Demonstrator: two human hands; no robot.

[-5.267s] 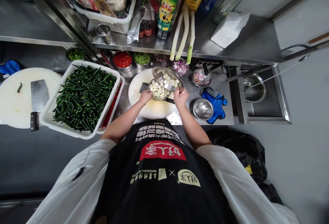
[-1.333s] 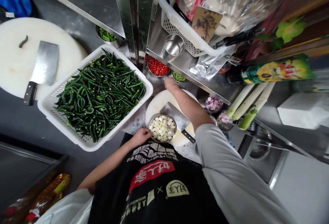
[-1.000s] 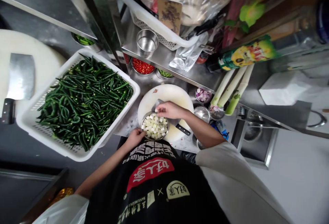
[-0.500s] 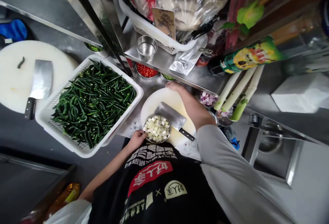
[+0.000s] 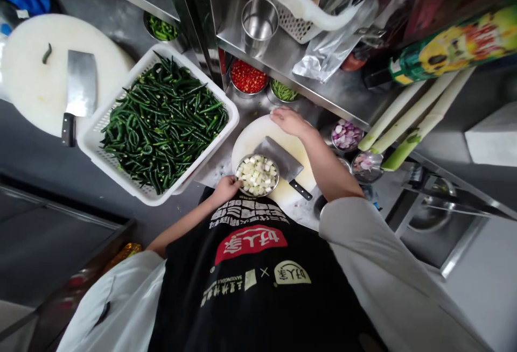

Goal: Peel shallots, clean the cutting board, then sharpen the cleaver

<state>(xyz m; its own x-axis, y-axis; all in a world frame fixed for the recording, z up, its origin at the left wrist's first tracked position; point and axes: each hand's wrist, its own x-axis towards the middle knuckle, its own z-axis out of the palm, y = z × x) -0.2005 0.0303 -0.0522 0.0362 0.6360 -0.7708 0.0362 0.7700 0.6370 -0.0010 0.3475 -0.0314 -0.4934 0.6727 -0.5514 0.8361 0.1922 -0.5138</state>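
Note:
My left hand (image 5: 226,189) pinches the near-left rim of a round metal bowl (image 5: 278,178) full of diced white vegetable pieces (image 5: 257,174). The bowl rests over the near-left part of a round white cutting board (image 5: 252,132). Just beyond it, a cleaver (image 5: 280,158) lies flat on the board, its black handle pointing to the near right. My right hand (image 5: 288,120) lies at the board's far edge with fingers stretched out and nothing visible in it. Its forearm passes over the board's right side.
Left stands a white basket (image 5: 232,107) of green chillies; beyond it a second board (image 5: 28,93) carries another cleaver (image 5: 82,83). Bowls of chopped red chilli (image 5: 247,76), green pieces (image 5: 283,90) and purple onion (image 5: 346,134) sit under a metal shelf (image 5: 319,89). Leeks (image 5: 407,120) lie right.
The view has shifted, so the counter items appear higher and further right. My left hand stays on the bowl's rim. My right hand stays at the board's far edge, now seen more fully.

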